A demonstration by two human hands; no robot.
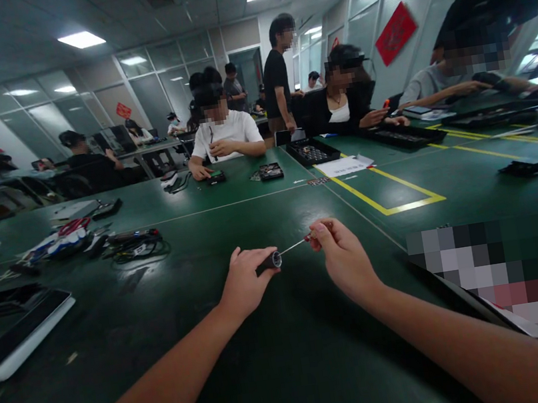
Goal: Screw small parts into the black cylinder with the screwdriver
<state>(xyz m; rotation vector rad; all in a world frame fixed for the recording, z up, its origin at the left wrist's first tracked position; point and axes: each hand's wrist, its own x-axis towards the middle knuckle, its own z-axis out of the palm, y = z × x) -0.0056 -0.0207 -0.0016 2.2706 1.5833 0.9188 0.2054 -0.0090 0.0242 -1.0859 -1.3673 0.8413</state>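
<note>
My left hand [253, 272] is closed around a short black cylinder [270, 261], whose round open end with a pale ring faces right. In my right hand [340, 253] is a screwdriver [293, 246], pinched by its reddish handle between thumb and fingers. Its thin metal shaft points left, and the tip is at the ringed end of the cylinder. Whether the tip touches a screw inside is too small to tell. Both hands are above the green tabletop [281, 348].
Cables and tools [137, 245] lie at left, behind a black-and-white device [25, 325]. A yellow tape outline [414, 207] and black parts trays [312, 152] are farther right. Across the table a person in a white shirt [226, 134] handles small parts. A blurred-out item covers the right front.
</note>
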